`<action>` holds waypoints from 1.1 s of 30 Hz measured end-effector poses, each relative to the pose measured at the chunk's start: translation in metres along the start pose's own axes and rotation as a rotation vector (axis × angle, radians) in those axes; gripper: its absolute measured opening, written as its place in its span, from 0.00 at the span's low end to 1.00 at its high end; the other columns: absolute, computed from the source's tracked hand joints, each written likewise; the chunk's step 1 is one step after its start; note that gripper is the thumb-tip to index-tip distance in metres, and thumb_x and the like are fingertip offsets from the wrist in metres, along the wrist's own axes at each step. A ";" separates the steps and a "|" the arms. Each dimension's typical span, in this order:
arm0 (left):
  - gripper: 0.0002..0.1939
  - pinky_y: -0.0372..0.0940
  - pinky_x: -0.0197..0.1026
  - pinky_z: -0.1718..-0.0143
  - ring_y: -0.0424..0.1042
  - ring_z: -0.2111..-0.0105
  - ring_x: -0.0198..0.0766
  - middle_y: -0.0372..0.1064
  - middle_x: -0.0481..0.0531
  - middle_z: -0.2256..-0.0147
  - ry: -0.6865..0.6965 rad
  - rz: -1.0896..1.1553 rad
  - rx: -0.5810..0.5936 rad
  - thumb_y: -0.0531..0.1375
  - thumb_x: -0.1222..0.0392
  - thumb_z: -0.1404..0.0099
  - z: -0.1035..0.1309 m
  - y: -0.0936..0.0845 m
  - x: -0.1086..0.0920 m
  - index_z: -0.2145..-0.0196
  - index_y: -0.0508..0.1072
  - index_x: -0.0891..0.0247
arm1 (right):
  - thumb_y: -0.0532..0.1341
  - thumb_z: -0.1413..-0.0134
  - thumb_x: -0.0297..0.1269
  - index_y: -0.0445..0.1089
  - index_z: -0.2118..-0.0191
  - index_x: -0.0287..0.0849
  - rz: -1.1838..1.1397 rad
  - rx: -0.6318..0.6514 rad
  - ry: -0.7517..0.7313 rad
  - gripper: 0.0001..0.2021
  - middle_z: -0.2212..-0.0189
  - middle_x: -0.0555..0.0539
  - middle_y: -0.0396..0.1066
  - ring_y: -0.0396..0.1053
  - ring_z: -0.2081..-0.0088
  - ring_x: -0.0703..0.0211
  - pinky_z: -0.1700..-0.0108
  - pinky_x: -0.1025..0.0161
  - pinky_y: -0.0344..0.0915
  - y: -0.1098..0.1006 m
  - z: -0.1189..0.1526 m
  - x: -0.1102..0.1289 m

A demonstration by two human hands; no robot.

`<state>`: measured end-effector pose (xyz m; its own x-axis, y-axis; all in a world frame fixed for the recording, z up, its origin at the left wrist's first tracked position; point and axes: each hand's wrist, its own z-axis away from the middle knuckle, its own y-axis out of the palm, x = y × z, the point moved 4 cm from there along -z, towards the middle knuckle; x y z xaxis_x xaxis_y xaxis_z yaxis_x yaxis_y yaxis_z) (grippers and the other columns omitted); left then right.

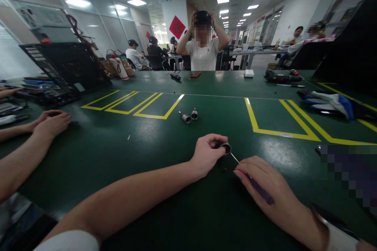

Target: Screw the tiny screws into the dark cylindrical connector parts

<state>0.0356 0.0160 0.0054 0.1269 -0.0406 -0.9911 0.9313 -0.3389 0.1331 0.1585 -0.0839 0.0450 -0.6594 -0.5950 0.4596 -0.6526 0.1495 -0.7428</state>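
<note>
My left hand [207,153] pinches a small round metal cup-shaped part [226,148], its hollow end facing my right side. Between the fingers of my right hand [262,184] is a screwdriver [260,190] with a dark purple handle and a thin metal shaft. The shaft's tip reaches the mouth of the metal part; whether it touches inside is hidden. Below them a tiny dark piece [224,170] lies on the green table [165,219]. Farther off, two similar metal parts with thin stems, one on its side [185,117] and one upright [194,114], stand close together.
Yellow tape outlines [151,117] mark the table. Blue-and-white gloves [330,104] and a dark power tool [282,75] lie at the right. A white box [249,73] sits at the far edge. At the left rest another person's hands [53,123]; someone stands across the table.
</note>
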 end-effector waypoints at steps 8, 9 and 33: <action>0.10 0.70 0.36 0.67 0.74 0.68 0.32 0.73 0.55 0.61 -0.001 -0.001 -0.018 0.60 0.77 0.49 0.001 0.003 0.000 0.68 0.73 0.68 | 0.53 0.41 0.30 0.66 0.67 0.42 -0.071 -0.048 0.043 0.06 0.69 0.46 0.70 0.67 0.66 0.57 0.63 0.58 0.64 -0.001 0.003 -0.001; 0.10 0.70 0.36 0.67 0.74 0.68 0.33 0.73 0.55 0.61 0.003 -0.005 -0.009 0.61 0.76 0.49 0.000 0.002 0.001 0.68 0.73 0.68 | 0.54 0.41 0.32 0.67 0.68 0.43 -0.115 -0.075 0.067 0.06 0.69 0.47 0.70 0.67 0.66 0.57 0.61 0.57 0.64 -0.003 0.004 -0.004; 0.10 0.71 0.43 0.60 0.73 0.62 0.36 0.72 0.54 0.59 -0.034 0.028 0.008 0.62 0.74 0.47 -0.002 -0.003 0.000 0.65 0.72 0.66 | 0.55 0.44 0.50 0.68 0.81 0.43 -0.613 0.014 0.554 0.21 0.83 0.50 0.66 0.65 0.75 0.59 0.71 0.63 0.62 0.001 0.008 -0.029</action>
<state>0.0337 0.0184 0.0048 0.1408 -0.0822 -0.9866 0.9249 -0.3447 0.1607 0.1799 -0.0726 0.0275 -0.2783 -0.0917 0.9561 -0.9543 -0.0869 -0.2861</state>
